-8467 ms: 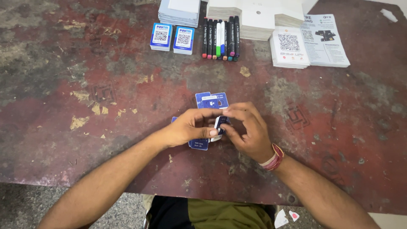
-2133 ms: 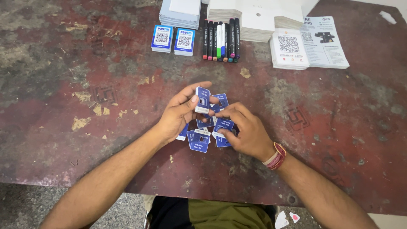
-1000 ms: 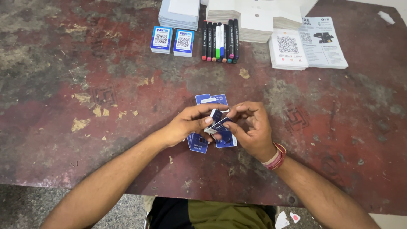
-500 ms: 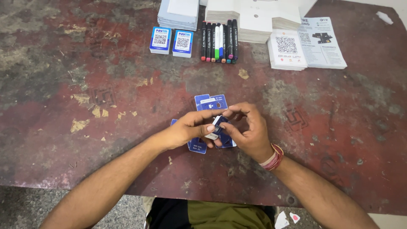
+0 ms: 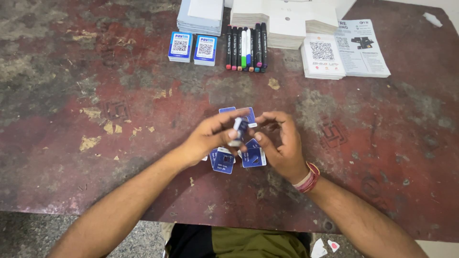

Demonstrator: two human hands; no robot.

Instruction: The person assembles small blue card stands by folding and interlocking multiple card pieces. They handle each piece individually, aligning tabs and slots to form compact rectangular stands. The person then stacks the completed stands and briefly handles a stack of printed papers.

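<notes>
Near edge: blue cards (image 5: 224,161) lie loose on the worn red table (image 5: 71,119). Just above them, left hand (image 5: 209,136) pinches a small blue-and-white card stack (image 5: 237,131) upright; right hand (image 5: 282,148) cups beside it, fingers curled, loosely apart. Far off: markers (image 5: 246,47), leaflets (image 5: 346,55).

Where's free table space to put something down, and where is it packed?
Free: the left table, left of the left hand, and the right side below the leaflets. Crowded: blue cards around both hands, and the far edge by the markers.
</notes>
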